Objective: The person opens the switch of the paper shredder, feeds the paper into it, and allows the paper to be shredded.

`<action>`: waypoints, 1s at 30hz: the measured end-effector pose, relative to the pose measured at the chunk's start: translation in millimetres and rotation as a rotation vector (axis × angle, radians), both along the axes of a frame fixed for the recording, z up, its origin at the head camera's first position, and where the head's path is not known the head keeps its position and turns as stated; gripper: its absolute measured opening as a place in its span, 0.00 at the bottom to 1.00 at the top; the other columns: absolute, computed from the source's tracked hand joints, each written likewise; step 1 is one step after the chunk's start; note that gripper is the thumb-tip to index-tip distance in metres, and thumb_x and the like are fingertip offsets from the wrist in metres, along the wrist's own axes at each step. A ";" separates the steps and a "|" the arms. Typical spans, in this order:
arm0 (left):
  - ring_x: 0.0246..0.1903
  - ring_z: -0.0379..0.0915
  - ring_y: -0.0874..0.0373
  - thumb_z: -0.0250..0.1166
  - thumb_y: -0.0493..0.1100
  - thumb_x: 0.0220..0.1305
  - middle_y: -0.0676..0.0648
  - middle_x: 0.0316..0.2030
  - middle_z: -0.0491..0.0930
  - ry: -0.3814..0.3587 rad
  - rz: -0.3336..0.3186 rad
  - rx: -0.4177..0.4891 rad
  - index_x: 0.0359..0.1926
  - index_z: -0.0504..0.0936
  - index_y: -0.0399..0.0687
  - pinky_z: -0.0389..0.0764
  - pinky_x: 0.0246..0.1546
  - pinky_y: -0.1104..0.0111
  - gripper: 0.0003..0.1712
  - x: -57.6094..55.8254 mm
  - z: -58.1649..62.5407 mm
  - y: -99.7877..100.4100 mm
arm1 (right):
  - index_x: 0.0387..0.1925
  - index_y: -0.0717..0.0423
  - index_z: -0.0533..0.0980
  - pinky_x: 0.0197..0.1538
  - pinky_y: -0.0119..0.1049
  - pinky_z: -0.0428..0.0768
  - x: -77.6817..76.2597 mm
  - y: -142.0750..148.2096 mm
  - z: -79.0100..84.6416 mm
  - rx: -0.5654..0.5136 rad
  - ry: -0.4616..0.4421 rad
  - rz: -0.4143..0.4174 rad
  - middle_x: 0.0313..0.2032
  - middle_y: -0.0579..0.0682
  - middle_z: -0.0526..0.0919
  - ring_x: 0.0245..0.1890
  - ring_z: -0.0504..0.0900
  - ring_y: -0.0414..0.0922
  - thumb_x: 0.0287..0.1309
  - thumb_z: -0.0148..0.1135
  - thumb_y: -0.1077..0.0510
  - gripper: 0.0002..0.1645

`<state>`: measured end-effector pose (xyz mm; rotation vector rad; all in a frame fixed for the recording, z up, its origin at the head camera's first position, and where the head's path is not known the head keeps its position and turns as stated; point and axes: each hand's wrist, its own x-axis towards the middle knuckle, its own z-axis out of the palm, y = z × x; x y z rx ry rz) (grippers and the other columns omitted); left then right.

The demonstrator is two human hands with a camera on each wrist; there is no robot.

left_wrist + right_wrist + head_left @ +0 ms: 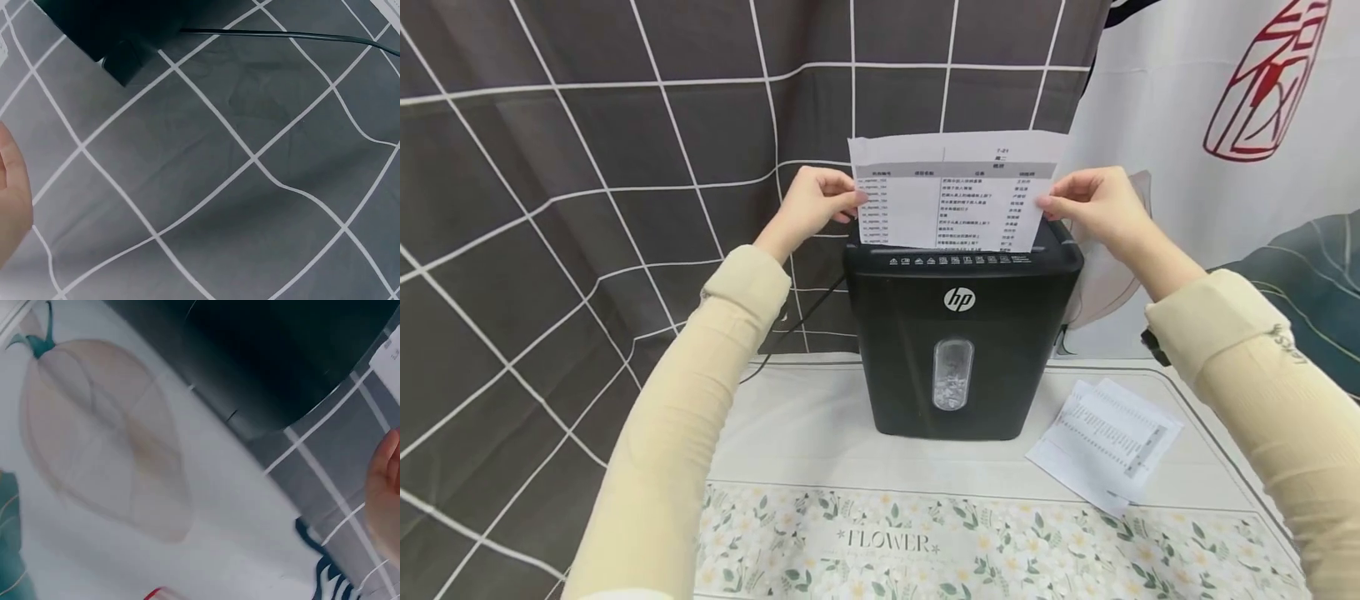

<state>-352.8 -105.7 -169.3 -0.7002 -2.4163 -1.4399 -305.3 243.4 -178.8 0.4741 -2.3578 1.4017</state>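
A printed sheet of paper [958, 196] stands upright over the top of a black HP paper shredder [910, 342], its lower edge at the feed slot. My left hand [823, 200] pinches the sheet's left edge between thumb and fingers. At the opposite edge, my right hand [1090, 200] pinches it the same way. Paper scraps [953, 387] show through the shredder's small front window. In the left wrist view only part of my left hand [12, 194] appears at the border; the right wrist view shows part of my right hand [382, 494] and a corner of the sheet [389, 362].
More printed sheets [1108, 442] lie on the table right of the shredder. A black power cord [797, 325] runs off its left side. Dark checked cloth [625, 167] hangs behind and to the left, a white printed curtain [1157, 108] at the right. A flowered mat [955, 542] covers the table front.
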 end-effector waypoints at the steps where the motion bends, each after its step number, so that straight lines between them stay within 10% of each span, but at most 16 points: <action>1: 0.25 0.78 0.61 0.64 0.34 0.59 0.51 0.27 0.84 -0.002 -0.003 0.003 0.37 0.82 0.30 0.81 0.29 0.78 0.08 -1.8 -0.2 1.2 | 0.21 0.41 0.80 0.30 0.17 0.72 -2.3 2.0 0.0 0.007 0.010 0.006 0.17 0.29 0.80 0.21 0.77 0.27 0.53 0.66 0.63 0.13; 21: 0.27 0.77 0.66 0.62 0.35 0.62 0.40 0.37 0.84 -0.067 -0.013 -0.026 0.35 0.80 0.32 0.81 0.32 0.75 0.07 -20.8 -20.5 14.2 | 0.19 0.42 0.79 0.23 0.21 0.65 -16.3 10.8 -15.2 0.087 0.102 -0.047 0.15 0.26 0.76 0.17 0.67 0.28 0.52 0.67 0.66 0.15; 30: 0.26 0.77 0.67 0.62 0.35 0.61 0.42 0.34 0.85 -0.083 -0.003 -0.022 0.35 0.80 0.31 0.81 0.31 0.74 0.07 -20.7 -19.4 13.0 | 0.26 0.66 0.81 0.25 0.18 0.67 -19.2 7.7 -11.8 0.090 0.107 -0.056 0.16 0.24 0.75 0.18 0.69 0.27 0.51 0.67 0.66 0.04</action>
